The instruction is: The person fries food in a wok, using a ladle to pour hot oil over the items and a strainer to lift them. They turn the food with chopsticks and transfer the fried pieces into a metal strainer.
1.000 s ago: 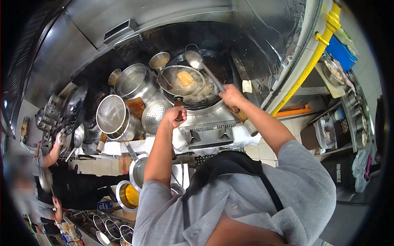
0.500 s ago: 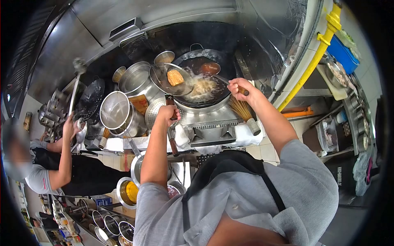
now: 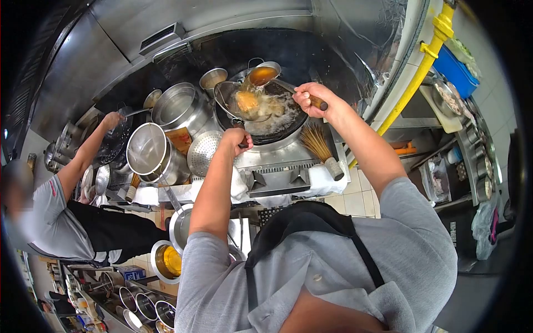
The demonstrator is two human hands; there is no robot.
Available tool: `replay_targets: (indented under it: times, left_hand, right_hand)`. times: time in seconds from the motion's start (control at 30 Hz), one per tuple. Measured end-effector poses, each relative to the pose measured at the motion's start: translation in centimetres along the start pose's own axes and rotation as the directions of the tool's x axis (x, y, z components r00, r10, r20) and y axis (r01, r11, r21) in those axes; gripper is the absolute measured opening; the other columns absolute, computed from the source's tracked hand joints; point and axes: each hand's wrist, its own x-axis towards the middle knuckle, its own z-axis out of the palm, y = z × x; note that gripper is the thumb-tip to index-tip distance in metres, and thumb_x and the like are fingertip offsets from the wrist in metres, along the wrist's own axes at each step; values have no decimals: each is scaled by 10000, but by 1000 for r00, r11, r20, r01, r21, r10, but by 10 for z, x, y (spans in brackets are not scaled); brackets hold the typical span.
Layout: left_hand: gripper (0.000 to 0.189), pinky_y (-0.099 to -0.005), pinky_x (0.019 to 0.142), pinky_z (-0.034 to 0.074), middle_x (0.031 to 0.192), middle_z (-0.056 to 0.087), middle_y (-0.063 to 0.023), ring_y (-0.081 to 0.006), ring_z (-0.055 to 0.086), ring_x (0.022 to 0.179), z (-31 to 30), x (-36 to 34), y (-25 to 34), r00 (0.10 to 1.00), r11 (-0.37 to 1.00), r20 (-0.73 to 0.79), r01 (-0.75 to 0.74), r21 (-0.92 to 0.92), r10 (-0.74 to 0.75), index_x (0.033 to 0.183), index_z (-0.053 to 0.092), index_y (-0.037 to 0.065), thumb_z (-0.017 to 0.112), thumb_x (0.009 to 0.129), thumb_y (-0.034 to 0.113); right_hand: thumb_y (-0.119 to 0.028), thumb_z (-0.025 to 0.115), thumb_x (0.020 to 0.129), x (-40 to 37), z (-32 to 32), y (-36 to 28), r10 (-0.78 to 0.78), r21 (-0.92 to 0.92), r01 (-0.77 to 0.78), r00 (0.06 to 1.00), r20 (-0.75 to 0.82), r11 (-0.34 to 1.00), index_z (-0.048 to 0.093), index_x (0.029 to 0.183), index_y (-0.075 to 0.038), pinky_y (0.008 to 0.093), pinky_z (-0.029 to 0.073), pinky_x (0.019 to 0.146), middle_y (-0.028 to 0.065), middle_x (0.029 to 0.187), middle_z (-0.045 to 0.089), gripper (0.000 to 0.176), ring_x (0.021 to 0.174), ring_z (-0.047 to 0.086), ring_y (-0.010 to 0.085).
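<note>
My left hand [image 3: 236, 140] is closed round the wooden handle of a wire skimmer [image 3: 223, 95]. A golden-brown fried piece of food [image 3: 247, 101] lies in the skimmer, over the wok [image 3: 292, 127] of bubbling oil. In my right hand [image 3: 312, 100] is the wooden handle of a ladle [image 3: 264, 74], its bowl full of amber oil. The ladle is tilted above the food, and oil spills from it onto the piece. Froth surrounds the food and hides part of the skimmer's mesh.
A perforated ladle [image 3: 205, 154], a deep strainer [image 3: 146, 149] and a large pot [image 3: 176, 105] stand left of the wok. A bamboo brush [image 3: 317, 144] lies at the right. A co-worker [image 3: 83, 216] stands at the left. A yellow pipe [image 3: 411, 94] runs along the right.
My right hand has lifted the ladle out of the wok and moved it left over the food. The skimmer has shifted slightly right. The co-worker's raised ladle has come down towards the pots.
</note>
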Motion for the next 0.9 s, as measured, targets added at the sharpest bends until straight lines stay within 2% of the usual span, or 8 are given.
replay_targets:
  times: [0.1, 0.33, 0.6, 0.67, 0.73, 0.8, 0.83, 0.9]
  left_hand:
    - [96, -372, 598, 500, 656, 511, -76, -207, 526, 603, 1, 0, 1, 1000, 998, -5, -6, 66, 6, 773, 499, 31, 452, 852, 6]
    - [92, -376, 606, 502, 659, 508, -78, -212, 527, 615, -5, 6, 2, 1000, 1000, 4, 6, -4, -6, 782, 495, 33, 446, 856, 8]
    - [70, -382, 623, 510, 670, 511, -70, -205, 528, 609, -4, 8, 9, 1000, 997, -3, 27, 67, -27, 831, 488, 41, 436, 872, 17]
    - [75, -383, 623, 511, 668, 513, -72, -208, 530, 610, -4, 9, 8, 1000, 999, -11, 17, 47, -17, 822, 494, 39, 440, 870, 19]
    - [80, -383, 623, 511, 667, 515, -74, -210, 531, 610, -4, 9, 6, 1000, 1000, -19, 8, 25, -8, 813, 499, 36, 443, 868, 20]
    - [154, -333, 592, 484, 631, 507, -49, -179, 508, 585, -2, 5, 5, 999, 1000, -33, -17, 4, 17, 734, 494, 48, 447, 880, 43]
    - [154, -333, 592, 484, 631, 507, -49, -179, 508, 585, -3, 5, 5, 999, 1000, -33, -16, 3, 16, 734, 494, 48, 447, 880, 43]
    - [63, -387, 620, 509, 664, 515, -74, -209, 531, 613, -7, 9, 6, 1000, 999, 8, 9, 36, -10, 826, 505, 31, 451, 858, 22]
  right_hand:
    - [-100, 406, 915, 0, 4, -4, 0, -37, 0, 1000, 8, 999, 362, 712, -89, 182, 337, 325, -27, 538, 394, 208, 380, 357, 52]
    - [-108, 410, 924, 2, 4, 1, -23, -79, 21, 1000, -14, 997, 364, 731, -84, 177, 341, 330, -25, 549, 396, 200, 391, 362, 45]
    - [-97, 439, 919, 12, 4, 13, -12, -103, 10, 1000, -18, 995, 384, 765, -70, 184, 328, 340, -24, 558, 399, 166, 408, 373, 52]
    - [-92, 447, 915, 14, 4, 19, -77, -210, 67, 996, -43, 976, 389, 771, -68, 183, 331, 350, -27, 566, 401, 157, 418, 377, 50]
    - [-88, 457, 911, 14, 4, 21, -77, -237, 68, 997, -29, 969, 398, 757, -70, 186, 332, 355, -27, 575, 410, 166, 429, 384, 49]
    - [-85, 472, 906, 11, 9, 24, -130, -296, 105, 989, -67, 950, 433, 750, -57, 192, 332, 356, -18, 587, 439, 163, 433, 390, 47]
    - [-85, 472, 906, 9, 11, 25, -129, -296, 104, 989, -68, 949, 433, 750, -57, 192, 332, 356, -18, 587, 439, 163, 433, 390, 47]
    - [-73, 486, 898, 5, 16, 27, -194, -387, 142, 976, -100, 911, 476, 763, -31, 205, 339, 365, -3, 596, 458, 141, 441, 400, 52]
